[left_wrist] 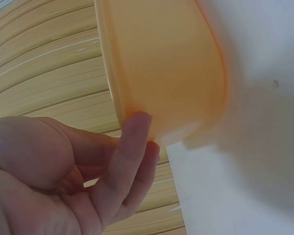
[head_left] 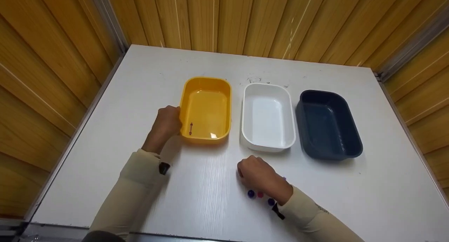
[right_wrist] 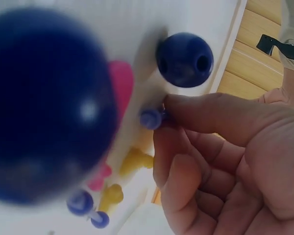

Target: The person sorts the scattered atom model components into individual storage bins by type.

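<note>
My left hand [head_left: 169, 120] grips the left wall of a yellow plastic box [head_left: 210, 108], thumb and fingers at its rim in the left wrist view. Inside that box lies a small purplish stick with knobbed ends [head_left: 191, 128]. Low over the table in front of the white box, my right hand [head_left: 257, 175] pinches a small purple piece with a rounded knob [right_wrist: 150, 119] between thumb and forefinger. Around it are dark blue balls with holes [right_wrist: 185, 59], pink pieces [right_wrist: 121, 85], yellow knobbed pieces [right_wrist: 133, 161] and a purple double-knobbed piece [right_wrist: 80, 202]. In the head view, my right hand and wrist hide some of these.
To the right of the yellow box stand a white box [head_left: 268, 117] and a dark blue box [head_left: 329, 126], side by side on the white table [head_left: 196, 203]. Wood-panelled walls [head_left: 245, 21] rise behind the table and on both sides.
</note>
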Motion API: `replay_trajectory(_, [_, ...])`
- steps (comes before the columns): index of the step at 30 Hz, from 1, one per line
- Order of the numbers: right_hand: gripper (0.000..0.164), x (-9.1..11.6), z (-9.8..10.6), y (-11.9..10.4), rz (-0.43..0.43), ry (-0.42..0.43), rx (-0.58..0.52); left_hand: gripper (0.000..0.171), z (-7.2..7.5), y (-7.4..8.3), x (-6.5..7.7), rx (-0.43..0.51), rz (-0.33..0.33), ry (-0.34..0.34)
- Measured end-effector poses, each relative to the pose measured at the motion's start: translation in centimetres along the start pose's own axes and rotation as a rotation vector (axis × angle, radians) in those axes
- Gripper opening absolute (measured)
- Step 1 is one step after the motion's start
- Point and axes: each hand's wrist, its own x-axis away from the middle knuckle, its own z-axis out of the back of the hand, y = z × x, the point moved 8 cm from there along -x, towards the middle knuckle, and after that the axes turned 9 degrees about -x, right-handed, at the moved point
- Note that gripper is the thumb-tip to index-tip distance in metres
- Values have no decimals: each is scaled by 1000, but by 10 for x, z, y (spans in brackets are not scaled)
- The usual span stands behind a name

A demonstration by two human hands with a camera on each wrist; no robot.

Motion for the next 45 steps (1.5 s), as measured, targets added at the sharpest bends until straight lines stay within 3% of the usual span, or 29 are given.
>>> replay_trajectory(7, [11,4,1,3,-31,-20,-104,15,5,7,1,-51,-111,80])
replay_trajectory(12, [13,2,11,-1,53,36,-68,10,-1,1,0,10,-23,4])
replay_trajectory(18, [11,2,21,-2,89,75,-132,10,-5,-2,0,59,37,-46])
replay_trajectory(29, [7,-3,24,-6,85,65,-138,11,1,1,-1,11,-10,1])
replay_trajectory(37, [14,-4,34,-14,182,205,-67,12,2,2,1,20,-46,23])
replay_trajectory(45, [20,-10,38,-17,183,212,-114,12,3,3,0,-12,-52,36])
